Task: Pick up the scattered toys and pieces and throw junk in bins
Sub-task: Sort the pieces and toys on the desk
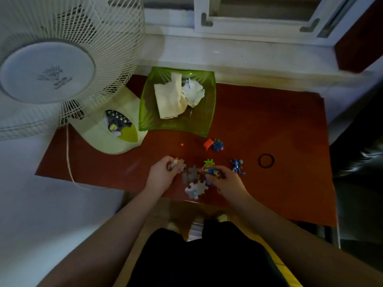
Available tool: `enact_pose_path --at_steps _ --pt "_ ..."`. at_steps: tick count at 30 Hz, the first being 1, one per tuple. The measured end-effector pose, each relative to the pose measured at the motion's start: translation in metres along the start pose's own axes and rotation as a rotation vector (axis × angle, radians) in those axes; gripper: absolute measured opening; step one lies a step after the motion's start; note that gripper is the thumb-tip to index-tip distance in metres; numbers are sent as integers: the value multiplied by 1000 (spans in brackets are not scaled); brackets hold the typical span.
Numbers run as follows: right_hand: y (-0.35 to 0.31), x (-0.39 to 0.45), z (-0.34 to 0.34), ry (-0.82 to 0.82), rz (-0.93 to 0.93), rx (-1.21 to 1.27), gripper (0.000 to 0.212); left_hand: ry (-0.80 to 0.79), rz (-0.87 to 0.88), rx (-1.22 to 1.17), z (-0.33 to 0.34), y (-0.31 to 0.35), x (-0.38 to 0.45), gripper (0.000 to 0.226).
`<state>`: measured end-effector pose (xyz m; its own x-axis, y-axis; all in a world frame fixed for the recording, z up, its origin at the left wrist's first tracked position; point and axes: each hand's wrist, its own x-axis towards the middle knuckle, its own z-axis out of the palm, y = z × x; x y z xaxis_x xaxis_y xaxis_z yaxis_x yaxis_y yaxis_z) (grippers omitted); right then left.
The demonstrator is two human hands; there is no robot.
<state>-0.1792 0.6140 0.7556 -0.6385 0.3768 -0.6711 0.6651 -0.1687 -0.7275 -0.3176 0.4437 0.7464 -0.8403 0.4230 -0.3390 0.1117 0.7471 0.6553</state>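
On the red table (pixel 269 125), my left hand (pixel 162 175) is closed around several puzzle pieces (pixel 179 164) that stick out past the fingers. My right hand (pixel 224 180) grips a bunch of small coloured toy pieces (pixel 211 170), with a green piece (pixel 209 162) just beyond its fingers. Grey puzzle pieces (pixel 191 172) and a white joined piece (pixel 196 189) lie between the hands. A blue toy figure (pixel 238 166) lies right of my right hand. A red block (pixel 208 144), a blue gear piece (pixel 218 145) and a tiny red bead (pixel 181 144) sit farther back.
A green square bowl (pixel 149 114) holds crumpled tissue and paper (pixel 178 96) at the back. A white fan (pixel 62 59) and its base (pixel 116 133) fill the left side, its cord (pixel 69 162) hanging off the table. A black rubber ring (pixel 266 160) lies to the right.
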Motion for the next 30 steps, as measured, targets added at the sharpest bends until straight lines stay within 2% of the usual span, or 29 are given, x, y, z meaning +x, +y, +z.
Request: enact_pose_path --at_steps 6,10,14,18,24,27,30 --pt "-14 17 21 -1 14 -46 40 -118 103 47 -13 -8 30 17" --pt "-25 15 29 -10 57 -51 37 -111 198 100 -23 -10 43 18" --pt "-27 16 43 78 33 -29 37 -132 271 -14 -28 -8 41 18" --pt "-26 13 56 153 -13 -5 33 -180 217 -100 -29 -12 34 18" --pt "-23 15 69 241 -26 21 43 -236 151 -250 -37 -26 32 18" --pt "-29 13 72 307 -30 93 38 -223 123 -389 -45 -25 32 20" --pt "-36 8 75 331 -48 166 27 -303 124 -481 -53 -15 31 18"
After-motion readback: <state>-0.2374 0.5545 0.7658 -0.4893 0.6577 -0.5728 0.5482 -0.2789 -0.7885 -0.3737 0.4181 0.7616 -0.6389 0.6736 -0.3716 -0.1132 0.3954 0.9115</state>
